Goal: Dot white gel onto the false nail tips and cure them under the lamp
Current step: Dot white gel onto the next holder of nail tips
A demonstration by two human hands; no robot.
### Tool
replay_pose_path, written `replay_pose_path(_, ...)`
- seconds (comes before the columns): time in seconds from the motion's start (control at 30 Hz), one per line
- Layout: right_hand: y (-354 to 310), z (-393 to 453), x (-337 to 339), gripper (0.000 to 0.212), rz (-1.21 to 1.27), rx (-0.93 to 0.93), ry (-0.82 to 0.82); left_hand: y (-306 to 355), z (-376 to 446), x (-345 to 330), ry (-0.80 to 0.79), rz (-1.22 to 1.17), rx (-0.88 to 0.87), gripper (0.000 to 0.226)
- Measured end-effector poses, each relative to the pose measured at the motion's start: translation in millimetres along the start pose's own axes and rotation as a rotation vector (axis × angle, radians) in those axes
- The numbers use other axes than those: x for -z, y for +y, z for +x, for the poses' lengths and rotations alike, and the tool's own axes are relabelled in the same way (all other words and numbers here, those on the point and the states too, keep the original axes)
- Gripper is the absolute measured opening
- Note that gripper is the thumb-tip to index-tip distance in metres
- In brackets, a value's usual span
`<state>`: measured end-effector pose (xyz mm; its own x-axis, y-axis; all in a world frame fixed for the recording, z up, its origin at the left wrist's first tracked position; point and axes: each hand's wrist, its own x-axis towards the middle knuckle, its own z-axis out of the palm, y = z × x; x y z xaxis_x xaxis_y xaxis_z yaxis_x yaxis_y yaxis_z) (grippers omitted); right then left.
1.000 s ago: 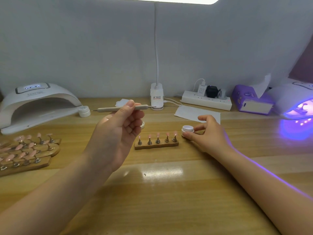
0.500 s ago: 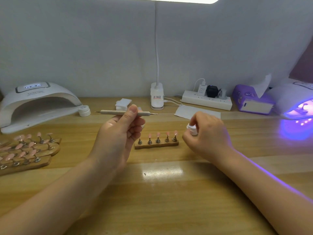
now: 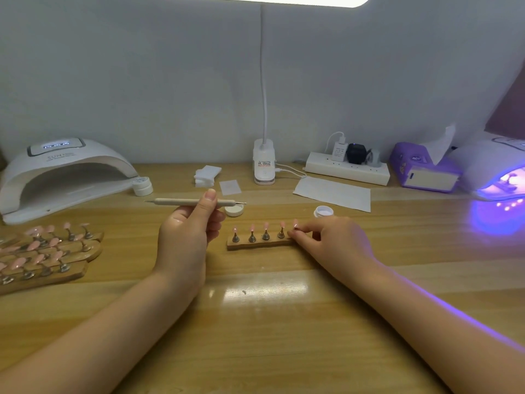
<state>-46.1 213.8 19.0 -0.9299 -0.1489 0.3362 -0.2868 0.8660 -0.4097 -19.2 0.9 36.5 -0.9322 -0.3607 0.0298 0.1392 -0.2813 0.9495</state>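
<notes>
My left hand [image 3: 189,234] pinches a beige dotting pen [image 3: 187,202] held level above the table. A small wooden strip [image 3: 257,244] in front of me carries several pink nail tips [image 3: 265,226] on metal stands. My right hand [image 3: 331,243] pinches the rightmost stand at the strip's right end. The open white gel pot [image 3: 324,211] stands on the table just behind that hand, and its lid [image 3: 234,209] lies behind the left hand. A white curing lamp [image 3: 61,177] sits at the back left; another lamp [image 3: 500,177] glows purple at the right.
More wooden strips of pink tips [image 3: 42,254] lie at the left. A closed white jar [image 3: 142,186], white pads [image 3: 207,175], a desk-lamp base [image 3: 264,166], a power strip [image 3: 348,167], a paper sheet [image 3: 332,193] and a purple tissue box [image 3: 423,170] line the back.
My right hand has put the gel pot down on the table and moved down to the right end of the strip. The left hand lowered slightly with the pen.
</notes>
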Motion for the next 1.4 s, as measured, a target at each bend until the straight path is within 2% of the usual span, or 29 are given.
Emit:
replay_pose_path(0.27, -8, -4, 0, 0.018, -0.225, 0.277, 0.135, -5, -5, -1, -0.037, 0.038, -0.017, 0.022)
replay_pose_path(0.33, -8, -6, 1, 0.009, -0.172, 0.316, 0.207, -3, -5, -1, -0.037, 0.027, -0.022, 0.019)
replay_pose_path(0.5, -12, -8, 3, 0.006, 0.095, 0.325, 0.294, 12, -8, -7, -0.125, -0.071, 0.016, 0.021)
replay_pose_path(0.63, -23, -9, 12, 0.006, 0.339, 0.323, 0.289, 22, -14, -13, -0.189, -0.087, -0.069, 0.023)
replay_pose_path(0.77, -37, -13, 21, 0.007, 0.701, 0.193, 0.224, 26, -23, -18, -0.218, 0.044, -0.311, 0.018)
replay_pose_path(0.87, -44, -18, 22, 0.01, 0.745, 0.216, 0.19, 28, -29, -19, -0.251, 0.141, -0.453, 0.014)
replay_pose_path(1.03, -51, -23, 19, 0.009, 0.718, 0.282, 0.197, 31, -36, -20, -0.273, 0.214, -0.58, 0.018)
replay_pose_path(1.13, -51, -24, 15, 0.007, 0.735, 0.294, 0.187, 26, -34, -20, -0.275, 0.216, -0.585, 0.018)
replay_pose_path(1.23, -44, -24, 5, 0.006, 0.68, 0.282, 0.147, 12, -30, -17, -0.28, 0.218, -0.507, 0.017)
replay_pose_path(1.4, -32, -20, -9, 0.004, 0.66, 0.173, 0.092, -10, -24, -12, -0.281, 0.289, -0.432, 0.021)
